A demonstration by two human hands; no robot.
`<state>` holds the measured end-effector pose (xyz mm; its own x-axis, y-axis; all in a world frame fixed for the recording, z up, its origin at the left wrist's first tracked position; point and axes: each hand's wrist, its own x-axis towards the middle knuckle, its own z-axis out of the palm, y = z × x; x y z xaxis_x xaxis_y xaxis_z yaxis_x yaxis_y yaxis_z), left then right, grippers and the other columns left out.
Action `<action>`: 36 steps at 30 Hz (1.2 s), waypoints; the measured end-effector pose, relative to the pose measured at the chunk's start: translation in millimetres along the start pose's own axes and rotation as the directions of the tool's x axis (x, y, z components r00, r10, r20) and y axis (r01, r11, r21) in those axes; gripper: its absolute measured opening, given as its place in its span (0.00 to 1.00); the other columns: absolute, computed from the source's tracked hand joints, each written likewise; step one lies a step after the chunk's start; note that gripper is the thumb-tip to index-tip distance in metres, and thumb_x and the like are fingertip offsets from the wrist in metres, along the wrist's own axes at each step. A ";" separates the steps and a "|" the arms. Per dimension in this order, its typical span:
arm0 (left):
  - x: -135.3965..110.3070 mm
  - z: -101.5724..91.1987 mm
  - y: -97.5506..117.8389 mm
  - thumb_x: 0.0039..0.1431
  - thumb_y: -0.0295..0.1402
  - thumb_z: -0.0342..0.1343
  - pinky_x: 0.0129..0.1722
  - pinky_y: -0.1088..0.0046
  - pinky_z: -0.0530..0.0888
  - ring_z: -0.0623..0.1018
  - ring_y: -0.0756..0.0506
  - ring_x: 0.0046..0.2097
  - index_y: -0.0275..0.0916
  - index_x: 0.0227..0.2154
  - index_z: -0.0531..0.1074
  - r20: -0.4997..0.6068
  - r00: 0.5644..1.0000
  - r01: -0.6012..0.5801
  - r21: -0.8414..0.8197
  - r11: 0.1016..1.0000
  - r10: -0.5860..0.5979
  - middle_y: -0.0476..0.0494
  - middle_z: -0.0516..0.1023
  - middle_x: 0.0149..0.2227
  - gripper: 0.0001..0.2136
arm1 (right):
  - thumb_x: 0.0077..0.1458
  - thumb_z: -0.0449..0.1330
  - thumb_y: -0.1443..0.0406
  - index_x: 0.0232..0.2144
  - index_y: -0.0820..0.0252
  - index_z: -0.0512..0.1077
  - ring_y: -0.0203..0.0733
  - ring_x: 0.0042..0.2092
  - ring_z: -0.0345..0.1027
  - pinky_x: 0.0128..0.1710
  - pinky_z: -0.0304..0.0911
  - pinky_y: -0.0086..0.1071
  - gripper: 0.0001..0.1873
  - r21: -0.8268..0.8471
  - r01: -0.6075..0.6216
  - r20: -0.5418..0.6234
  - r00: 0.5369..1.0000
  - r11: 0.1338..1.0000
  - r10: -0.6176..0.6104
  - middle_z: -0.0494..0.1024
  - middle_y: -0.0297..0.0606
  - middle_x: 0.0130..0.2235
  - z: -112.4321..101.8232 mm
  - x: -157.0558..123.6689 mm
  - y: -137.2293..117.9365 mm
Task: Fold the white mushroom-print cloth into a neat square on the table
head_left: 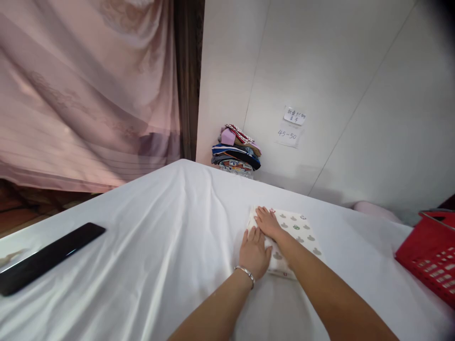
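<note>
A folded white cloth (291,232) printed with grey and a few coloured motifs lies on the white-covered table (142,265). My left hand (255,253), with a silver bracelet at the wrist, rests flat on the cloth's near left part, fingers stretched out. Farther back, my right hand (267,221) presses flat on the cloth's far left corner, its fingers extended too. The two hands nearly touch, and neither grips anything. Parts of the cloth's left edge are hidden under them.
A dark phone-like slab (53,255) lies at the left. Folded clothes (236,151) are stacked against the wall behind the table. A red plastic basket (430,255) stands at the right. Handwritten paper notes (294,116) are stuck to the wall; a pink curtain (88,94) hangs at left.
</note>
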<state>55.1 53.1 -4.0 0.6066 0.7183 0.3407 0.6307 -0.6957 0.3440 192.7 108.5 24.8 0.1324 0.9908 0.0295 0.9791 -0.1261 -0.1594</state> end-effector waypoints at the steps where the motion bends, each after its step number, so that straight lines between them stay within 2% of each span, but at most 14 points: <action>1: 0.1 1.6 0.5 0.60 0.43 0.39 0.60 0.57 0.52 0.55 0.41 0.61 0.33 0.55 0.61 -0.003 1.000 0.010 0.004 1.000 -0.010 0.39 0.61 0.58 0.25 | 0.60 0.39 0.61 0.57 0.61 0.56 0.44 0.63 0.39 0.59 0.35 0.45 0.24 -0.007 0.000 0.011 1.000 1.000 0.000 0.52 0.39 0.62 4.0 3.5 -1.6; 5: 0.9 6.5 4.4 0.60 0.41 0.40 0.60 0.57 0.51 0.55 0.40 0.61 0.29 0.55 0.60 -0.013 1.000 0.026 0.025 0.999 -0.026 0.34 0.61 0.58 0.25 | 0.60 0.36 0.60 0.60 0.59 0.50 0.42 0.64 0.35 0.59 0.30 0.44 0.26 -0.026 0.005 0.046 0.999 1.000 -0.004 0.47 0.36 0.63 12.6 6.4 -1.4; 10: 1.5 5.2 7.9 0.60 0.40 0.39 0.61 0.57 0.48 0.54 0.38 0.62 0.25 0.55 0.59 0.029 0.999 0.031 0.014 0.999 -0.032 0.31 0.59 0.58 0.26 | 0.60 0.35 0.59 0.60 0.59 0.49 0.43 0.64 0.34 0.59 0.29 0.45 0.27 -0.029 0.019 0.072 0.997 0.999 -0.017 0.46 0.36 0.64 10.4 6.2 2.3; 18: 1.6 1.1 5.0 0.60 0.40 0.39 0.59 0.55 0.52 0.51 0.38 0.62 0.30 0.57 0.58 0.086 0.995 0.057 -0.009 0.998 -0.056 0.36 0.57 0.60 0.26 | 0.61 0.36 0.60 0.60 0.60 0.48 0.44 0.64 0.34 0.59 0.28 0.46 0.27 0.007 0.023 0.077 0.997 1.000 -0.024 0.46 0.37 0.64 9.3 7.3 2.4; 22: 1.4 -1.5 3.9 0.60 0.40 0.39 0.58 0.56 0.56 0.52 0.40 0.62 0.33 0.56 0.58 0.108 0.992 0.061 -0.012 0.998 -0.059 0.39 0.57 0.60 0.24 | 0.60 0.38 0.59 0.60 0.60 0.50 0.44 0.64 0.34 0.59 0.32 0.45 0.27 0.036 0.039 0.084 0.996 0.999 -0.042 0.46 0.39 0.64 1.3 -4.0 3.0; 25: 1.5 -3.1 3.4 0.60 0.39 0.40 0.57 0.57 0.58 0.52 0.40 0.62 0.32 0.56 0.59 0.097 0.994 0.058 -0.007 0.998 -0.058 0.39 0.58 0.60 0.24 | 0.60 0.40 0.58 0.59 0.57 0.52 0.42 0.64 0.35 0.59 0.35 0.44 0.26 0.056 0.060 0.091 0.994 0.997 -0.065 0.47 0.38 0.64 -6.4 -29.4 10.5; 28: 1.9 -3.4 2.9 0.59 0.38 0.40 0.56 0.59 0.59 0.53 0.41 0.62 0.32 0.54 0.61 0.075 0.996 0.045 -0.002 0.999 -0.045 0.38 0.58 0.59 0.23 | 0.60 0.40 0.57 0.58 0.54 0.54 0.42 0.64 0.37 0.59 0.36 0.45 0.25 0.078 0.067 0.072 0.995 0.995 -0.072 0.49 0.37 0.63 -11.3 -69.6 28.9; 32: 2.4 -3.2 2.0 0.60 0.38 0.41 0.55 0.59 0.61 0.54 0.41 0.62 0.33 0.53 0.62 0.066 0.997 0.038 -0.011 0.999 -0.037 0.37 0.59 0.59 0.22 | 0.60 0.40 0.53 0.57 0.50 0.56 0.45 0.63 0.39 0.59 0.38 0.47 0.26 0.097 -0.046 0.027 0.999 0.994 0.044 0.52 0.35 0.62 -13.9 -134.6 66.2; 34: 2.7 -3.7 1.6 0.60 0.38 0.41 0.55 0.59 0.61 0.53 0.41 0.62 0.33 0.53 0.62 0.067 0.997 0.036 -0.015 0.999 -0.035 0.37 0.58 0.59 0.21 | 0.60 0.39 0.52 0.57 0.52 0.58 0.44 0.63 0.40 0.60 0.40 0.47 0.27 0.121 -0.109 -0.014 0.994 0.987 0.111 0.53 0.35 0.62 -13.7 -166.1 83.4; 36: 3.0 -5.3 1.2 0.60 0.39 0.41 0.55 0.58 0.60 0.53 0.41 0.62 0.35 0.53 0.62 0.072 0.997 0.035 -0.016 0.999 -0.033 0.38 0.58 0.60 0.21 | 0.60 0.40 0.51 0.57 0.55 0.57 0.43 0.63 0.39 0.60 0.43 0.44 0.28 0.141 -0.119 -0.065 0.990 0.983 0.129 0.52 0.36 0.62 -11.8 -193.0 95.5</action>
<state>55.1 54.3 2.1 0.6186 0.7397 0.2649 0.6436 -0.6704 0.3692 262.5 -95.3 15.5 0.2675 0.9608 0.0723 0.9247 -0.2348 -0.2997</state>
